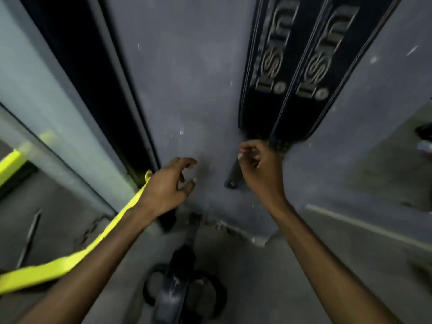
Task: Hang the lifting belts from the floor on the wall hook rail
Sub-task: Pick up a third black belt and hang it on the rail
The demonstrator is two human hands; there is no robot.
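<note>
Two black lifting belts [301, 66] with pale lettering hang side by side on the grey wall [187, 78] at the upper right. Their top ends and the hook rail are out of frame. My right hand [257, 169] is just below their lower ends with its fingers curled. A short dark strap end [232, 177] with a rivet hangs beside its thumb, and I cannot tell whether the hand grips it. My left hand [168, 188] hovers in front of the wall with fingers apart and nothing in them. Another black belt [174, 286] lies on the floor between my forearms.
A yellow strap [70, 260] runs from the lower left up behind my left wrist. A dark door frame [93, 90] and a glass panel fill the left side. A thin metal rod [29, 237] lies on the floor at left. The wall's base is chipped [245, 232].
</note>
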